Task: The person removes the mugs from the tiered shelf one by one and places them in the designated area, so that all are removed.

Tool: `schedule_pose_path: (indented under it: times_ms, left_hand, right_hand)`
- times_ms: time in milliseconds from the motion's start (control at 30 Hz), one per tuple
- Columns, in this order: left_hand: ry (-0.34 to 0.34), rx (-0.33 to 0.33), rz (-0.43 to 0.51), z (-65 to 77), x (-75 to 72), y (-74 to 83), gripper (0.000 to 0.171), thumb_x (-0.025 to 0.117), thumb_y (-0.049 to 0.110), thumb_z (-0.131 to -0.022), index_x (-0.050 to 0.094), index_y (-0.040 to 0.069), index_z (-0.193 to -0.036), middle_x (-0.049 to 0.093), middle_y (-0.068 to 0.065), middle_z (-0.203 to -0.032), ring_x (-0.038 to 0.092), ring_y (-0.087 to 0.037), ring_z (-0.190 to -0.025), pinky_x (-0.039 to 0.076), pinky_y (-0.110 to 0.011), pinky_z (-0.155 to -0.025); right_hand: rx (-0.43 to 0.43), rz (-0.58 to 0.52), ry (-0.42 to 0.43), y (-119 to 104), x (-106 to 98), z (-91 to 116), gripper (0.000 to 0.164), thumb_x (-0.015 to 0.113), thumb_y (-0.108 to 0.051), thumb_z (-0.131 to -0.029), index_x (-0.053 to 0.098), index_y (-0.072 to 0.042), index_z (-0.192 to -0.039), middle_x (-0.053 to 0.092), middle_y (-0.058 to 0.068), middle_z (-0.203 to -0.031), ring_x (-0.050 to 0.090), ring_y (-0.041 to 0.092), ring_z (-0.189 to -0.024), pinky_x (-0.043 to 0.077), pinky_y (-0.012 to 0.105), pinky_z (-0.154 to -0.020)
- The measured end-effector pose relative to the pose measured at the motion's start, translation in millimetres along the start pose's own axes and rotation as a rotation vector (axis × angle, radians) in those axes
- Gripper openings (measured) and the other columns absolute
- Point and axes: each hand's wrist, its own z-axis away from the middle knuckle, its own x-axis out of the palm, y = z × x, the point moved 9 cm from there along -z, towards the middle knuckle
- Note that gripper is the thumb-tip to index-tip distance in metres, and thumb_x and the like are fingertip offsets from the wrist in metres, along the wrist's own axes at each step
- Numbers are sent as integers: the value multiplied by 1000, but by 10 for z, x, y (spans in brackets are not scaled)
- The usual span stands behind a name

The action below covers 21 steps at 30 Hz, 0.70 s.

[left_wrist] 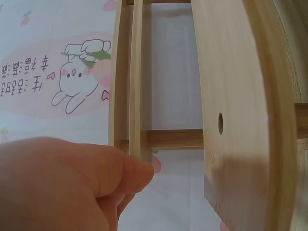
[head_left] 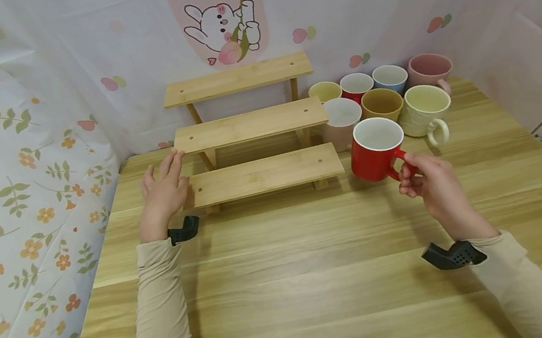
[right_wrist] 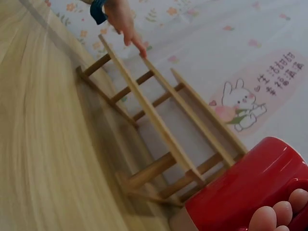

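Observation:
My right hand (head_left: pixel 430 181) grips the handle of a red mug (head_left: pixel 372 160) with a white inside. The mug is upright, just right of the lowest step of a three-tier wooden shelf (head_left: pixel 264 175). In the right wrist view the red mug (right_wrist: pixel 250 187) fills the lower right corner, with curled fingertips (right_wrist: pixel 283 212) at its handle. My left hand (head_left: pixel 163 192) is at the shelf's left end, fingers stretched forward. In the left wrist view, its fingertips (left_wrist: pixel 139 174) are right at the end of the middle step (left_wrist: pixel 136 91).
Several mugs stand grouped right of the shelf, among them a pink mug (head_left: pixel 430 68), a pale yellow mug (head_left: pixel 425 112), a brown cup (head_left: pixel 382 105) and a whitish cup (head_left: pixel 341 124). A patterned curtain (head_left: pixel 127 51) hangs behind the wooden table (head_left: pixel 285 290).

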Motion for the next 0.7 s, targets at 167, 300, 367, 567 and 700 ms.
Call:
schedule_pose_path:
  times_ms: [167,300,367,567,700]
  left_hand:
    - [0,2,7,-3,4,-11,56,29,21,-102,11,19,-155,1,-3,-162,-15,-52,-139,-11,-65,-110]
    - [5,9,7,-7,8,-20,56,29,22,-102,10,19,-155,1,-3,-162,-15,-52,-140,-11,-65,-109]
    - [7,12,9,-7,11,-23,56,29,22,-102,10,19,-155,1,-3,-162,-15,-52,-139,-11,-66,-109]
    - [11,15,2,-2,6,-18,56,31,19,-103,11,18,-155,1,-3,-162,-15,-51,-140,-10,-64,-110]
    - [16,13,1,-5,-3,-23,56,31,19,-102,11,18,-155,2,-3,-162,-15,-51,-140,-10,-64,-110]
  right_hand:
    - [15,4,26,112,-127,-24,33,53,-18,-98,64,-8,-68,59,-2,-62,57,11,-50,45,18,-45]
    - [14,-3,54,193,-208,-71,32,53,-18,-97,64,-8,-69,58,-1,-61,55,10,-50,46,18,-44]
    - [16,3,65,235,-241,-93,32,53,-18,-98,63,-7,-69,58,-1,-61,55,10,-50,46,18,-44]
    - [21,32,96,338,-321,-134,34,53,-20,-98,62,-8,-68,58,-2,-61,57,10,-49,44,18,-44]
    - [25,31,122,386,-369,-164,35,52,-20,-98,61,-9,-67,57,-3,-60,57,9,-47,44,17,-43]
